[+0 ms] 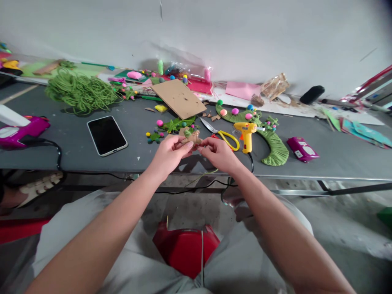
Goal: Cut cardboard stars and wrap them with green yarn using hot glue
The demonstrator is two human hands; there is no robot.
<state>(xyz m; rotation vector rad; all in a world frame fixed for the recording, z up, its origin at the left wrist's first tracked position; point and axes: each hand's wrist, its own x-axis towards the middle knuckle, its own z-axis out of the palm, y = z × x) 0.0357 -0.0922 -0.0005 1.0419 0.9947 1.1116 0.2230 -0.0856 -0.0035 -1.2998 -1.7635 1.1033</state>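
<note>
Pinching a small cardboard piece point(195, 134) with green cord on it, the left hand point(170, 153) is pressing thumb against fingers; the right hand point(219, 154) seems to be gripping its 4 o'clock edge, though fingers are hiding the exact contact. At 5 o'clock a loose green strand point(203, 175) is hanging past the table edge — it could be snagging on the black cable point(183, 190) and pulling the cord loose. Scissors point(229, 139) are lying at 2 o'clock, beside the right knuckles, which could be catching them. Beyond, at 3 o'clock, a yellow glue gun point(246, 136) is resting — I cannot tell whether it is heating, but careless brushing could be burning skin.
</note>
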